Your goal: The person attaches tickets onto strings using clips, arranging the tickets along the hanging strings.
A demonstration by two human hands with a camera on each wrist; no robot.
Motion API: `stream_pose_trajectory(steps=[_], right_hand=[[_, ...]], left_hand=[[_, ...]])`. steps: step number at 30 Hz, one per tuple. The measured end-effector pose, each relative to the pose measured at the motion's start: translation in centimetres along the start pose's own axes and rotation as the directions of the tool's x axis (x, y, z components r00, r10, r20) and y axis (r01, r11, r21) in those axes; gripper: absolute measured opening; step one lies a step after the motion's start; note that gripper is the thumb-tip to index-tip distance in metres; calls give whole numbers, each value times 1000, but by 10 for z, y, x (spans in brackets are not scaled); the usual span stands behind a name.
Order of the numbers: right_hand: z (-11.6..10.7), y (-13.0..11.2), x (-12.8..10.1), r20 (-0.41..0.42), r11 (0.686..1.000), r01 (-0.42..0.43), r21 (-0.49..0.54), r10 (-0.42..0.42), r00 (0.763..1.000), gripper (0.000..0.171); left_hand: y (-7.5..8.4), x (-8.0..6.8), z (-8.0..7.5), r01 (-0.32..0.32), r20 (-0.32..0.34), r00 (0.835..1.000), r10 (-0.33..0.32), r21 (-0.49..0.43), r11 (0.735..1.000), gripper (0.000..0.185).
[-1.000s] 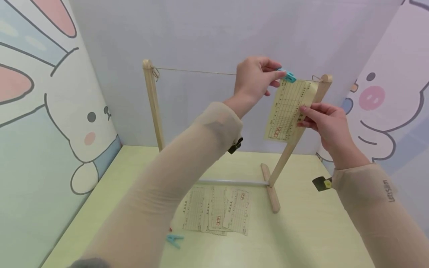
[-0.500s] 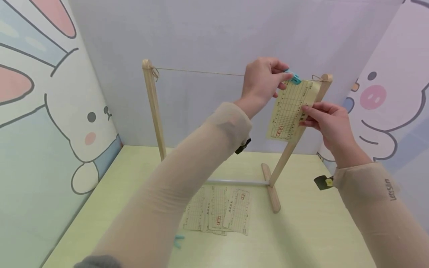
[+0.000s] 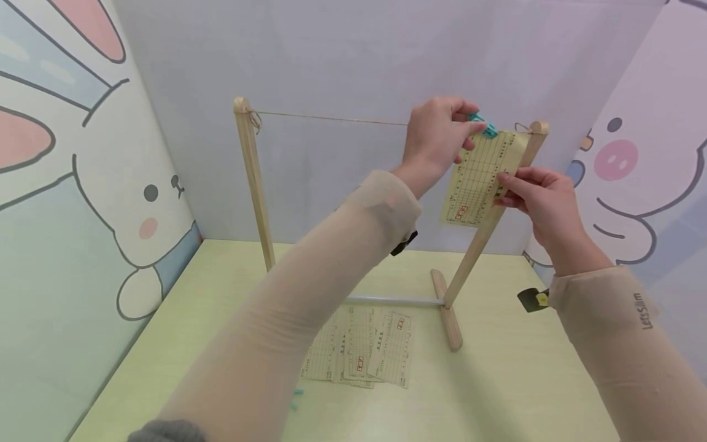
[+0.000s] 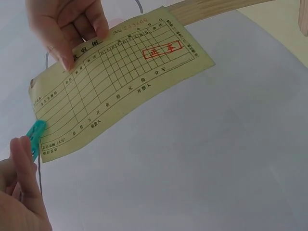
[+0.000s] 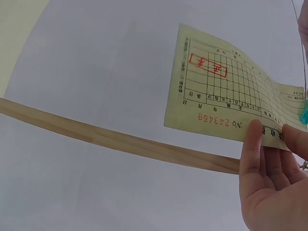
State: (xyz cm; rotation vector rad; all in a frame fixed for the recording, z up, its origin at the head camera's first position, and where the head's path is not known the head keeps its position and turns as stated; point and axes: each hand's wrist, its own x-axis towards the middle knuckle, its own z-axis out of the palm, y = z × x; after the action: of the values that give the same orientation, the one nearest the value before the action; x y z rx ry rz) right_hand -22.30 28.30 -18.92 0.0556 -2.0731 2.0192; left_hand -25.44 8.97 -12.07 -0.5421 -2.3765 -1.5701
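A yellowish printed receipt slip with a red stamp hangs at the string's right end, one short edge up by the string. My left hand pinches a teal clothespin whose tip sits on the slip's upper edge. In the left wrist view the clothespin bites the slip's short edge. My right hand pinches the slip's right long edge between thumb and fingers, seen close up in the right wrist view with the slip curving slightly.
The string runs between two wooden posts. A white bar joins the stand low down, above a wooden foot. Several more slips lie overlapping on the table. Another teal clothespin is mostly hidden by the left sleeve.
My left hand and the clothespin have moved a little right along the slip's top edge. The slip has shifted slightly right; my right hand stays almost in place, still holding it.
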Motion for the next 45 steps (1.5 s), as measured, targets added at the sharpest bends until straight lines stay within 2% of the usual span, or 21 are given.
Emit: stream_pose_trajectory(steps=[11, 21, 28, 34, 45], right_hand=[[1, 1, 0, -9, 1000, -4, -15, 4, 1000, 19], [1, 2, 1, -13, 999, -1, -34, 0, 1000, 22], [1, 2, 0, -12, 999, 5, -51, -6, 1000, 22], [0, 3, 0, -10, 999, 6, -52, -6, 1000, 23], [1, 2, -1, -11, 999, 11, -45, -11, 1000, 21]], left_hand=[[-3, -1, 4, -28, 36, 999, 26, 56, 998, 46], [-2, -1, 4, -4, 41, 999, 6, -48, 999, 47], [0, -1, 6, -11, 36, 999, 15, -99, 995, 38], [1, -2, 7, -11, 25, 1000, 13, -58, 998, 36], [-4, -3, 10, -40, 63, 997, 40, 1, 999, 49]])
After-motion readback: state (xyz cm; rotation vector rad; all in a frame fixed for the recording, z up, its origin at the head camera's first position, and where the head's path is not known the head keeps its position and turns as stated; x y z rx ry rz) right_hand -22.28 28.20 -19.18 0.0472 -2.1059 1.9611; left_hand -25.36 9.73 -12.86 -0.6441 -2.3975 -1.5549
